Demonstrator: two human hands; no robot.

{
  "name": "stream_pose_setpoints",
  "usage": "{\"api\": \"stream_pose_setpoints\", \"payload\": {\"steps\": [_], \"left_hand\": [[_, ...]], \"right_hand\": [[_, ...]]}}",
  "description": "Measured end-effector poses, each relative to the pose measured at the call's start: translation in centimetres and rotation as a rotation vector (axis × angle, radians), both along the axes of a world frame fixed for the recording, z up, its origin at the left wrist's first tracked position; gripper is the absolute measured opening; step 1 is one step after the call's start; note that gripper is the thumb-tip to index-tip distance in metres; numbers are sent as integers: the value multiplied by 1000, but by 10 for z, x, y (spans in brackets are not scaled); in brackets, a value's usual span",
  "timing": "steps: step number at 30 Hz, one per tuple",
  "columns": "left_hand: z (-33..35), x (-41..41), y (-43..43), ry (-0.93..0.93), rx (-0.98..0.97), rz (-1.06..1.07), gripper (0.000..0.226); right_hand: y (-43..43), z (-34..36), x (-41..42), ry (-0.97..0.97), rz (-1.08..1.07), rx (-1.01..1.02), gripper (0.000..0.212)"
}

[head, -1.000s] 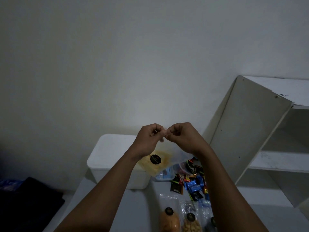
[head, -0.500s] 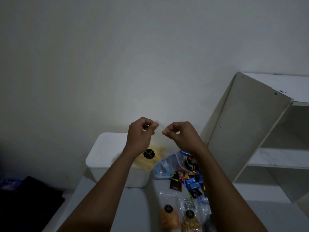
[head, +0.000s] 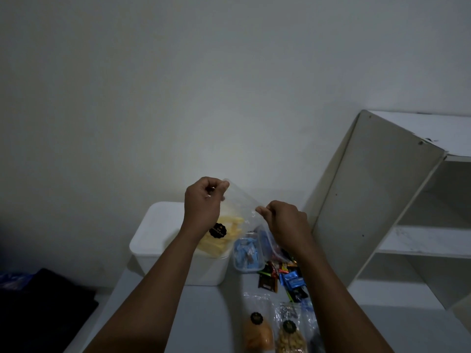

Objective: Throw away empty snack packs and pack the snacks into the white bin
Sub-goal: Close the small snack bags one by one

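I hold a clear snack pouch (head: 230, 230) of pale yellow sticks with a black round label, up over the white bin (head: 158, 233). My left hand (head: 204, 202) pinches the pouch's top left corner. My right hand (head: 283, 220) pinches its top right corner, lower down. The pouch's top edge is stretched between them. The bin stands at the table's far left. On the table lie a clear pack of blue sweets (head: 247, 254), several small loose wrapped snacks (head: 283, 276), an orange snack pouch (head: 257, 332) and a nut pouch (head: 290, 338).
A white shelf unit (head: 387, 200) leans at the right, close to my right arm. A dark cloth (head: 43, 301) lies low at the left, beside the grey table (head: 204, 314). A bare wall rises behind the bin.
My hands were pinched together at the pouch's top; they have drawn apart. The left hand rose a little, the right dropped, and the top edge now stretches between them.
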State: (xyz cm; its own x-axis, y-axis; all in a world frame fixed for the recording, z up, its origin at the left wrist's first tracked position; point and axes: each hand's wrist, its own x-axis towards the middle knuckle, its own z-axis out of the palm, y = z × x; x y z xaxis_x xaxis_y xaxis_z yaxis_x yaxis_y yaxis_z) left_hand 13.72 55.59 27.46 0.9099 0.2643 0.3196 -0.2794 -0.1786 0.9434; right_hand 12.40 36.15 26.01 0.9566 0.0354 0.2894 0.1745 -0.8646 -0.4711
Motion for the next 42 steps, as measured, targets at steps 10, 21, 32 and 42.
{"api": "stream_pose_setpoints", "payload": {"steps": [10, 21, 32, 42], "left_hand": [[3, 1, 10, 72, -34, -200, 12], [2, -4, -7, 73, 0, -245, 8], [3, -10, -18, 228, -99, -309, 14], [2, -12, -29, 263, -191, -353, 24]], "right_hand": [[-2, 5, -13, 237, 191, 542, 40], [8, 33, -14, 284, 249, 766, 20], [21, 18, -10, 93, 117, 726, 19], [22, 7, -8, -4, 86, 647, 22]]}}
